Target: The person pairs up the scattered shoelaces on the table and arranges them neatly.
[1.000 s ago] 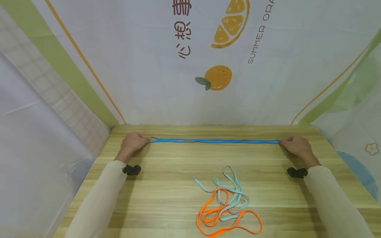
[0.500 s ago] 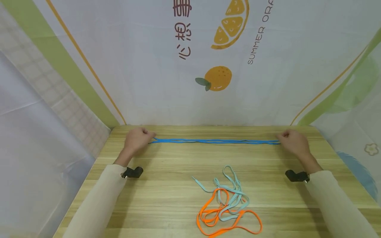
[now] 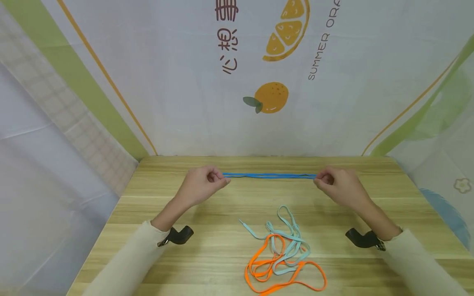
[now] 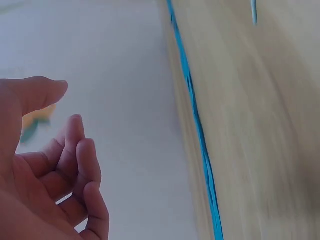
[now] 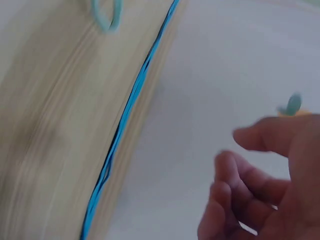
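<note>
- Blue lace [image 4: 203, 149] lies straight; smoothing looks nearly done.
- Left hand [image 3: 201, 185], right hand [image 3: 341, 186]: grip released (fingers loosely curled).
- Next probably calls for freeing pale lace [image 3: 294, 238].

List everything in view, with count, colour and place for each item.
Blue lace: one bundle of strands, number of laces unclear; blue; stretched along the table's far side.
Pale blue lace: one tangle; pale blue; table's near half, overlapping the orange lace.
Orange lace: one tangle; orange; nearest the viewer.
Table: one; light wood grain; beneath the laces.
Cloth: sheet count unclear; white with green, orange and blue print, plus lettering; behind and beside the table.
Wrist devices: two; black; one per wrist.
Sleeves: two; cream; on the forearms.
Left hand: one; bare; above the table, holding nothing.
Right hand: one; bare; likewise.
</note>
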The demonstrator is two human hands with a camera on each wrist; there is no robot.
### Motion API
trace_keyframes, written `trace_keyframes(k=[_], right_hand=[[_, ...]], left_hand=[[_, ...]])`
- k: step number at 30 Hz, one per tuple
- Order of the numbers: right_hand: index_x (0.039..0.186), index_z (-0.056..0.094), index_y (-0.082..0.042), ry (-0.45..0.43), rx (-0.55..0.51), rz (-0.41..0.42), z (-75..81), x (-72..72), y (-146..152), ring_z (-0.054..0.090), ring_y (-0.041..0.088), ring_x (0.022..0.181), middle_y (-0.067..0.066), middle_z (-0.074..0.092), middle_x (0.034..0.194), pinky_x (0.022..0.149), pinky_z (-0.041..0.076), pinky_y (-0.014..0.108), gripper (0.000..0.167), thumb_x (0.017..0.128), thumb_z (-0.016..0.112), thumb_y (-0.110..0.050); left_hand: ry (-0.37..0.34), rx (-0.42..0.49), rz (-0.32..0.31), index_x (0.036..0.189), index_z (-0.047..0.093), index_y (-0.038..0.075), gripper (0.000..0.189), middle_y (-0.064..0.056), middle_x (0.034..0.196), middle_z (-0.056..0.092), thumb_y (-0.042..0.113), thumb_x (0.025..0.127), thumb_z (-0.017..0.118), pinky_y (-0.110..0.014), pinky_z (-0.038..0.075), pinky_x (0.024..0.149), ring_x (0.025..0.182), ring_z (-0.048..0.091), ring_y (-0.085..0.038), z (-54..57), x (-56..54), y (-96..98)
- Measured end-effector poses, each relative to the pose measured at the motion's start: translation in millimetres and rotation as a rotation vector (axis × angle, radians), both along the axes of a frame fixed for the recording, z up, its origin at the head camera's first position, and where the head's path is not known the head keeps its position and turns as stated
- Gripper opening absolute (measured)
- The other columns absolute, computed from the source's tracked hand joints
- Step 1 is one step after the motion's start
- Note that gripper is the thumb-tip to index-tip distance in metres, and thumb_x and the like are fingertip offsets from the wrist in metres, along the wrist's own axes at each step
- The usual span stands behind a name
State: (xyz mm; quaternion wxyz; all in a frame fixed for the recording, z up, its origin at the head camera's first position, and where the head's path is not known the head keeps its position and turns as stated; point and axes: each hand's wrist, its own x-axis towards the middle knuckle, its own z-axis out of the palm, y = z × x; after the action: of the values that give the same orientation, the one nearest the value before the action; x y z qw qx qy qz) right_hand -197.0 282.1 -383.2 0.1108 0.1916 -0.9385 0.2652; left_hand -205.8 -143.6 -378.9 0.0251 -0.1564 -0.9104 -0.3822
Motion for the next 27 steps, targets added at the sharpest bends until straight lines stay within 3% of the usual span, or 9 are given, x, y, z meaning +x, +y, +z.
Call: trace_keyframes(k=[5, 10, 19, 27], right_hand=[[0.1, 0.081, -0.009, 0.027, 0.055, 0.199, -0.8, 13.2, -26.8, 0.06, 0.003, 0.073, -0.016, 0.066, 0.082, 0.066, 0.052, 0.03, 0.004, 0.096, 0.079, -0.008], [0.096, 0.081, -0.012, 0.022, 0.093, 0.323, -9.0, 27.1, -52.7, 0.058, 0.002, 0.075, -0.018, 0.065, 0.084, 0.066, 0.051, 0.028, 0.009, 0.091, 0.082, -0.006], [0.09, 0.08, -0.017, -0.055, 0.117, 0.437, -32.7, 42.4, -82.6, 0.054, 0.004, 0.073, -0.015, 0.064, 0.083, 0.067, 0.048, 0.026, 0.022, 0.084, 0.079, 0.003], [0.086, 0.079, -0.021, -0.098, 0.163, 0.451, -55.1, 49.3, -96.5, 0.051, 0.0, 0.075, -0.015, 0.063, 0.084, 0.067, 0.05, 0.024, 0.021, 0.08, 0.092, -0.007]], left_hand=[[-0.002, 0.015, -0.126, 0.097, 0.076, 0.014, 0.02, 0.009, 0.083, 0.069, 0.033, 0.098, 0.081, -0.033, 0.056, 0.075, 0.078, 0.066, -0.01, 1.0, 20.9, 27.6], [0.006, -0.015, -0.234, 0.096, 0.075, 0.015, 0.016, 0.014, 0.082, 0.067, 0.029, 0.098, 0.084, -0.028, 0.055, 0.073, 0.075, 0.063, -0.004, -10.8, 36.2, 51.4], [-0.07, 0.0, -0.346, 0.094, 0.075, 0.015, 0.014, 0.015, 0.078, 0.065, 0.022, 0.096, 0.087, -0.023, 0.054, 0.068, 0.07, 0.06, 0.0, -48.3, 53.0, 78.6], [-0.135, 0.001, -0.355, 0.094, 0.077, 0.013, 0.014, 0.018, 0.074, 0.063, 0.022, 0.093, 0.089, -0.02, 0.051, 0.067, 0.068, 0.059, 0.003, -62.6, 67.5, 87.3]])
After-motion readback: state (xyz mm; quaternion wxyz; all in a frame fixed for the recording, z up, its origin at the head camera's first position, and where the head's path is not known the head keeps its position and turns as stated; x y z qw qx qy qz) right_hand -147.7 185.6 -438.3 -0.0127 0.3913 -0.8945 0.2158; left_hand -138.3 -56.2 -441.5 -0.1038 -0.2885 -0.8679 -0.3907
